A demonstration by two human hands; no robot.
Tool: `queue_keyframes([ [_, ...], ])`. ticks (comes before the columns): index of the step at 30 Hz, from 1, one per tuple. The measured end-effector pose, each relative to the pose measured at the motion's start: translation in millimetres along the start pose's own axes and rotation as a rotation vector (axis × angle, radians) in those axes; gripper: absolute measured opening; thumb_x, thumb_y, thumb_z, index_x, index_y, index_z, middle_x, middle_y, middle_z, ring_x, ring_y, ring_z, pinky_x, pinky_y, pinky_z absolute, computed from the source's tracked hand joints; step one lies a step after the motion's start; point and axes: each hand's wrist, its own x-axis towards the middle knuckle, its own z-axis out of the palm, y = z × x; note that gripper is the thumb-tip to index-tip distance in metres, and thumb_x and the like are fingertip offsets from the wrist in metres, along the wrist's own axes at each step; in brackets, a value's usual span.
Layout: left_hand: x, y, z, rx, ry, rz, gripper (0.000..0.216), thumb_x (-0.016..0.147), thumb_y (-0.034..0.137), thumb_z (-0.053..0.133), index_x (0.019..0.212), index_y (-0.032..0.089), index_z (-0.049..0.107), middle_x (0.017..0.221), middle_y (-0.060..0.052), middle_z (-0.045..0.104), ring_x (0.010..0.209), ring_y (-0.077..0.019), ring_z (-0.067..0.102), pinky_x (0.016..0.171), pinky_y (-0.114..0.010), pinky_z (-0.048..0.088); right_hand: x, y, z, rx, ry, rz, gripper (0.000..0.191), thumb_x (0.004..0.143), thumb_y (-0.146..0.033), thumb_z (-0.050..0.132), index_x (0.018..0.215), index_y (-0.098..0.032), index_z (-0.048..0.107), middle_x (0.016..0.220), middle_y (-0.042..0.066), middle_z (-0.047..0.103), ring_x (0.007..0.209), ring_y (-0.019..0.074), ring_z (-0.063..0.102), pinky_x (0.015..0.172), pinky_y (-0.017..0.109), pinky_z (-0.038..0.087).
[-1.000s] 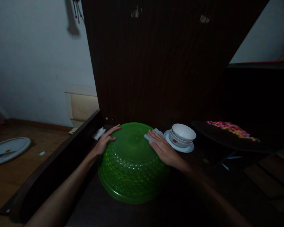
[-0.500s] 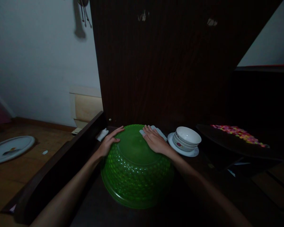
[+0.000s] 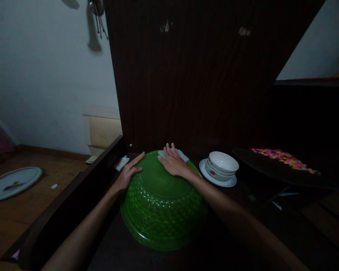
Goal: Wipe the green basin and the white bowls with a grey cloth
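Observation:
A green plastic basin (image 3: 161,203) with a bumpy textured side stands upside down on the dark wooden surface, its flat base up. My left hand (image 3: 127,174) rests against the upper left of the basin, fingers stretched along the edge of the base and the thumb apart on top. On the far right part of the base, my right hand (image 3: 173,161) presses a pale cloth (image 3: 183,155) against the plastic and keeps hold of it under the palm. Its fingers are extended, and part of the cloth is hidden beneath them.
Stacked white bowls (image 3: 223,162) sit on a white plate (image 3: 228,183) right of the basin. A crumpled white tissue (image 3: 122,163) lies left. A raised wooden edge (image 3: 73,195) borders the left side; a dark panel (image 3: 180,82) rises behind. Colourful small pieces (image 3: 285,160) lie at right.
My right hand has slid left and slightly away from me across the base, carrying the cloth along. My left hand and the basin have stayed nearly in place. The view has shifted slightly.

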Motion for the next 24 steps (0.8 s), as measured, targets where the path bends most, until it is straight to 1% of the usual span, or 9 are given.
queue_keyframes([
  [1, -1, -2, 0, -0.016, 0.007, -0.001, 0.063, 0.081, 0.037, 0.054, 0.142, 0.023, 0.057, 0.158, -0.001, 0.043, 0.147, -0.0345, 0.037, 0.123, -0.058, 0.019, -3, 1, -1, -0.007, -0.001, 0.029, 0.083, 0.102, -0.057, 0.020, 0.157, 0.005, 0.017, 0.167, 0.020, 0.002, 0.154, 0.0321, -0.009, 0.125, 0.046, 0.004],
  [3, -1, -5, 0, -0.040, 0.020, -0.001, 0.062, 0.082, 0.039, 0.056, 0.142, 0.024, 0.057, 0.157, -0.001, 0.043, 0.147, -0.0350, 0.037, 0.124, -0.058, 0.018, -7, 2, -4, -0.035, -0.027, 0.091, 0.087, 0.101, -0.061, 0.019, 0.158, 0.005, 0.012, 0.167, 0.020, -0.002, 0.154, 0.0314, -0.010, 0.125, 0.045, 0.003],
  [6, -3, -7, 1, -0.068, 0.035, 0.001, 0.060, 0.086, 0.044, 0.055, 0.142, 0.024, 0.057, 0.157, -0.002, 0.044, 0.148, -0.0339, 0.035, 0.125, -0.056, 0.016, -10, 3, -6, -0.077, -0.089, 0.124, 0.087, 0.100, -0.061, 0.017, 0.158, 0.004, 0.012, 0.167, 0.021, 0.002, 0.155, 0.0297, -0.001, 0.125, 0.042, 0.004],
  [9, -4, -8, 2, -0.115, 0.048, -0.004, 0.058, 0.090, 0.049, 0.053, 0.142, 0.023, 0.057, 0.156, -0.003, 0.046, 0.147, -0.0329, 0.038, 0.125, -0.055, 0.017, -7, 3, -6, -0.088, -0.111, 0.123, 0.088, 0.099, -0.062, 0.017, 0.158, 0.003, 0.012, 0.167, 0.020, 0.005, 0.155, 0.0294, 0.001, 0.125, 0.042, 0.004],
  [15, -3, -12, 4, -0.183, 0.061, 0.009, 0.059, 0.092, 0.053, 0.053, 0.140, 0.021, 0.058, 0.155, -0.004, 0.048, 0.148, -0.0331, 0.036, 0.125, -0.056, 0.015, 1, -2, -1, -0.102, -0.123, 0.095, 0.085, 0.100, -0.057, 0.010, 0.157, 0.006, 0.011, 0.167, 0.021, 0.005, 0.155, 0.0283, 0.000, 0.126, 0.040, 0.004],
  [20, -3, -15, 7, -0.248, 0.083, 0.001, 0.063, 0.090, 0.060, 0.053, 0.138, 0.020, 0.060, 0.153, -0.005, 0.051, 0.146, -0.0344, 0.039, 0.125, -0.055, 0.016, 11, -13, 5, -0.100, -0.126, 0.041, 0.088, 0.099, -0.061, 0.009, 0.158, 0.005, 0.012, 0.167, 0.020, 0.005, 0.155, 0.0295, 0.001, 0.126, 0.044, 0.006],
  [24, -3, -16, 8, -0.303, 0.093, 0.003, 0.061, 0.091, 0.058, 0.053, 0.138, 0.021, 0.061, 0.153, -0.005, 0.051, 0.148, -0.0336, 0.036, 0.125, -0.053, 0.019, 15, -26, 8, -0.086, -0.139, -0.021, 0.093, 0.098, -0.066, 0.008, 0.157, 0.005, 0.013, 0.167, 0.021, 0.006, 0.155, 0.0287, 0.001, 0.126, 0.042, 0.005],
])
